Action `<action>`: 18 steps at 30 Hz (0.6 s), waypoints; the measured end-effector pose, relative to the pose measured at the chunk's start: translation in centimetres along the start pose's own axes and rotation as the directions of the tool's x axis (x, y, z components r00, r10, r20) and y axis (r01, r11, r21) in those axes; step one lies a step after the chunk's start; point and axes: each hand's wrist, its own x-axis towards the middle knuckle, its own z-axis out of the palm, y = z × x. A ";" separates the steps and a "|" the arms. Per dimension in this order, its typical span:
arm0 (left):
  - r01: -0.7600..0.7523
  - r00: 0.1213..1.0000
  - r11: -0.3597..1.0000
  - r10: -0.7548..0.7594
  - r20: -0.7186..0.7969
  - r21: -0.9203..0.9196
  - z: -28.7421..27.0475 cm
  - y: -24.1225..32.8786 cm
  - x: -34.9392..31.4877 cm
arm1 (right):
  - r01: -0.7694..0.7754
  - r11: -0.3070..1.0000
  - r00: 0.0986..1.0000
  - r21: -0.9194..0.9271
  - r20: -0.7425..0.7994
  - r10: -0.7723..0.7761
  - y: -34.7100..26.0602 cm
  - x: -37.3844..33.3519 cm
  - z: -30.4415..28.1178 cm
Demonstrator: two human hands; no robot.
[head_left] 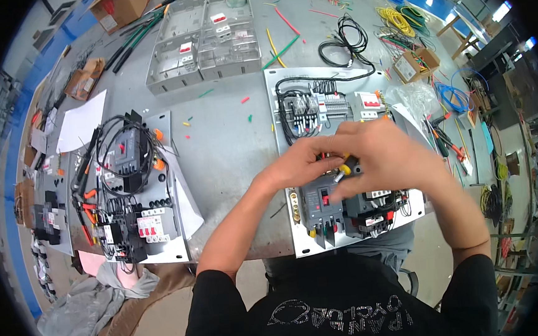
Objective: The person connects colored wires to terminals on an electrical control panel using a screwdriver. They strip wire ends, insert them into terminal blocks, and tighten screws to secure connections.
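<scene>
In the head view, a white panel (300, 244) fitted with electrical parts lies on the grey tabletop (230, 146), close in front of the person, and both hands are over its middle. The left hand (309, 159) reaches in from the panel's left side, fingers partly bent and running under the other hand; its fingertips are hidden, so I cannot tell whether it grips anything. The right hand (387, 156) comes over the panel's right side, blurred, thumb and fingers apart around a small yellow-handled tool (346, 166); how firmly that is held, or by which hand, I cannot tell. Just below the hands, at the panel's near left part, sits a dark grey breaker (322, 203) with a red switch. At the panel's far right part is a white breaker (369, 103) with red levers. Beyond the panel's far edge lies a black cable coil (352, 48). Left of the panel, well apart, is a second panel (165, 124), and farther off on that side, a grey box (172, 81) with clear covers.
</scene>
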 end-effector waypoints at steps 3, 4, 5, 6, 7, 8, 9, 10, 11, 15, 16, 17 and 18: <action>-0.209 0.975 0.978 0.210 -0.073 0.023 -1.7 1.9 0.3 | 0.097 0.865 0.947 0.493 -0.313 0.072 3.4 0.2 -3.2; -0.213 0.970 0.954 0.180 -0.164 -0.213 -1.5 3.8 0.5 | 0.003 0.783 0.903 0.622 -0.338 0.265 4.6 -0.4 -4.8; -0.233 0.957 0.878 0.131 -0.258 -0.418 -2.0 5.4 0.6 | -0.077 0.801 0.905 0.594 -0.295 0.306 6.8 -0.6 -3.6; -0.227 0.945 0.918 0.128 -0.301 -0.324 -3.2 6.5 0.6 | -0.152 0.822 0.901 0.549 -0.265 0.344 9.5 -0.6 -1.5; -0.206 0.930 0.951 0.118 -0.347 -0.230 -4.8 7.1 0.1 | -0.227 0.833 0.895 0.505 -0.229 0.383 11.0 -0.4 -0.1; -0.180 0.907 0.975 0.115 -0.405 -0.127 -6.0 7.2 -0.2 | -0.262 0.903 0.943 0.341 -0.107 0.315 9.6 0.9 1.0; -0.187 0.885 0.980 0.142 -0.444 -0.061 -6.4 5.6 -0.1 | -0.042 0.990 0.995 0.131 -0.085 0.054 10.1 1.6 2.8; -0.190 0.862 0.982 0.169 -0.478 0.005 -6.5 2.6 0.1 | -0.027 0.999 0.998 -0.047 0.063 0.030 10.2 2.0 3.7; -0.179 0.838 0.981 0.189 -0.511 0.069 -6.7 0.4 -0.1 | -0.035 0.999 0.995 -0.037 0.097 0.038 10.0 3.0 4.9; 0.232 0.944 0.963 -0.189 -0.270 0.139 -5.8 -2.1 -0.1 | -0.239 0.970 0.940 -0.042 0.243 0.242 11.2 4.7 7.8; 0.225 0.957 0.955 -0.179 -0.228 0.191 -5.4 -2.4 0.8 | -0.324 0.946 0.901 0.019 0.311 0.302 11.3 4.7 7.9; 0.215 0.967 0.946 -0.171 -0.191 0.243 -5.2 -2.7 1.5 | -0.404 0.912 0.855 0.072 0.384 0.349 11.4 5.0 7.9; 0.229 0.967 0.942 -0.191 -0.170 0.244 -5.0 -3.0 2.0 | -0.486 0.866 0.801 0.118 0.457 0.387 11.6 5.1 7.9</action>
